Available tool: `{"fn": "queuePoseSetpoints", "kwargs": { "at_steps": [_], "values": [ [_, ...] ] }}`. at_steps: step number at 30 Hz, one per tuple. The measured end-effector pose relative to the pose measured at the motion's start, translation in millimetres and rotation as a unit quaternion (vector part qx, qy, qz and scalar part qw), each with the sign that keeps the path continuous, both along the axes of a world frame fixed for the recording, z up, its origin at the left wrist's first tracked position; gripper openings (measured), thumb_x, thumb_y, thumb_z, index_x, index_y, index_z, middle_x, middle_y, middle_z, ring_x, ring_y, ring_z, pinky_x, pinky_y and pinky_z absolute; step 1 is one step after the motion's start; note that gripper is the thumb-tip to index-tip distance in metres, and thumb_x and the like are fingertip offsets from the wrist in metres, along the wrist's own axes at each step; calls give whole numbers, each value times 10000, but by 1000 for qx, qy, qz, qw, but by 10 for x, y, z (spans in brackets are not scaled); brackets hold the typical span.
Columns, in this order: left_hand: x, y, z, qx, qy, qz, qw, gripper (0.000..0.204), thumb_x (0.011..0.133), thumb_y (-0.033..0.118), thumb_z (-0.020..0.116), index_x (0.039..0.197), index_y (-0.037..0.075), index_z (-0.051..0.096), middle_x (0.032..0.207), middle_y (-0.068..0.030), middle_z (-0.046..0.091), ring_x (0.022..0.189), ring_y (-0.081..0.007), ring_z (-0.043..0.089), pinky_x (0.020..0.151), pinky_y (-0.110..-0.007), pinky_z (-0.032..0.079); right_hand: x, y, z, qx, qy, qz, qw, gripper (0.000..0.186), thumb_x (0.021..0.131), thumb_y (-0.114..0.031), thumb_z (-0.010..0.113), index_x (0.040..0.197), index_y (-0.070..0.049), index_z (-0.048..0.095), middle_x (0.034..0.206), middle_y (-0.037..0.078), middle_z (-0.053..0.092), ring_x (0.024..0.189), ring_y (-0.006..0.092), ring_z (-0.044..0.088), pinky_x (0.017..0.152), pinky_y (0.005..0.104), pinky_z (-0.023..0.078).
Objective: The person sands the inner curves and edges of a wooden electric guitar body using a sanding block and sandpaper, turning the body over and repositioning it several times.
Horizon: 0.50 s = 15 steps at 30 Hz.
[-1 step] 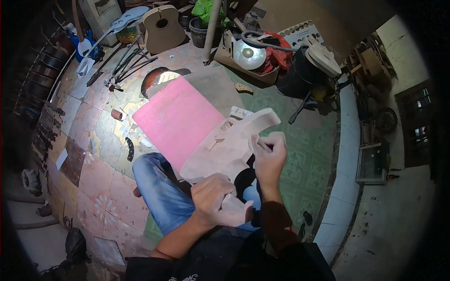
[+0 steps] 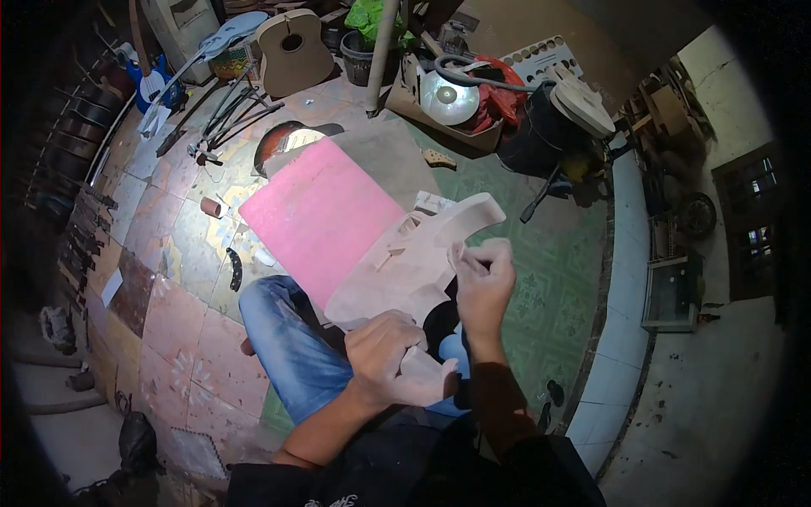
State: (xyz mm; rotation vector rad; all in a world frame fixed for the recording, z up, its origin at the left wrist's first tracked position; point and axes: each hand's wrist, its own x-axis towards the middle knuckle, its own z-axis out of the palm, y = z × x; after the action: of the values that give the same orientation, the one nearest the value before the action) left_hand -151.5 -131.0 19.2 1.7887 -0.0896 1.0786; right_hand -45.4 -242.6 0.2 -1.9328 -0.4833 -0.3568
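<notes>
An unfinished, pale electric guitar body (image 2: 380,283) with routed cavities lies tilted across my lap, its curved horn pointing to the upper right. My left hand (image 2: 380,355) is closed around the body's near edge, fingers curled over it. At the right-hand edge, beside the inner curve of the horn, my right hand (image 2: 487,283) pinches a small pale folded piece (image 2: 457,253) that looks like sandpaper. Dust whitens the fingers of both hands. A flat pink board (image 2: 321,220) lies just beyond the body, partly covered by it.
A sunburst guitar body (image 2: 274,148) lies beyond the pink board. Further back are an acoustic guitar body (image 2: 296,55), a dark bucket (image 2: 359,59) and a cardboard box (image 2: 460,135) with mixed items. A brown cylinder (image 2: 210,206) and a black curved piece (image 2: 234,269) lie on the tiles at left.
</notes>
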Motion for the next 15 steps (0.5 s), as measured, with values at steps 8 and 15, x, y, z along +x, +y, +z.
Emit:
{"fn": "queuePoseSetpoints", "kwargs": {
  "at_steps": [8, 15],
  "values": [
    [-42, 47, -39, 37, 16, -5, 999, 374, 683, 218, 839, 747, 53, 510, 626, -68, 556, 560, -238, 613, 595, -346, 558, 81, 18, -37, 40, 43, -9, 998, 288, 771, -23, 823, 795, -30, 536, 825, 111, 515, 751, 263, 534, 692, 356, 462],
    [-13, 28, 12, 16, 8, -3, 1000, 343, 611, 162, 837, 763, 44, 553, 636, -65, 540, 580, -254, 617, 550, -327, 503, 104, 18, 84, 25, 60, -24, 998, 264, 823, 3, 780, 797, -31, 520, 838, 61, 484, 773, 167, 498, 700, 284, 438]
  ]
}}
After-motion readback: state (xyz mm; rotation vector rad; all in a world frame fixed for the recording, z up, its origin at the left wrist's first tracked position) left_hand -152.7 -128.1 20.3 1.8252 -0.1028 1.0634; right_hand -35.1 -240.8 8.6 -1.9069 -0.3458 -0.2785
